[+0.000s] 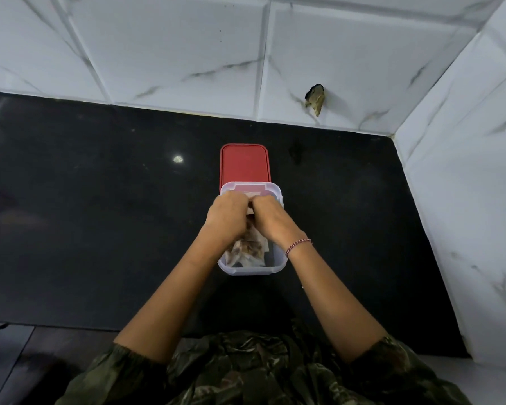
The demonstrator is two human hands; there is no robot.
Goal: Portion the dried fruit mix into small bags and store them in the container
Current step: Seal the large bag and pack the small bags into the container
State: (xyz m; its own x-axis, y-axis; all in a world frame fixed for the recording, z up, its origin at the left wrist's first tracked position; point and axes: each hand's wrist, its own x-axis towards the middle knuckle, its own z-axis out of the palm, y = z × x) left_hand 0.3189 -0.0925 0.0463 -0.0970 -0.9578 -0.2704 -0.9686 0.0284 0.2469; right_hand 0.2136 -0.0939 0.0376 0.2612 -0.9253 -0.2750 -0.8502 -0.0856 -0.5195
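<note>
Looking pretty far along: the clear container (253, 270) is sitting on the black tabletop (100, 214), and filled bags (247, 249) are already lying inside. The left hand (227, 216) and right hand (270, 219) are curling together over it, seemingly pinching a small bag (249, 211) between them. The red lid (244, 163) is lying just behind, so I'm guessing closing up is what's left.

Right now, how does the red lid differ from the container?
The lid is opaque red; the container is clear plastic. The lid lies flat, untouched, beyond the container; the container stands open with the left hand and right hand inside. The lid carries nothing; the container holds bags of dried fruit, which both hands grip. Both are rounded rectangles on the black countertop.
</note>
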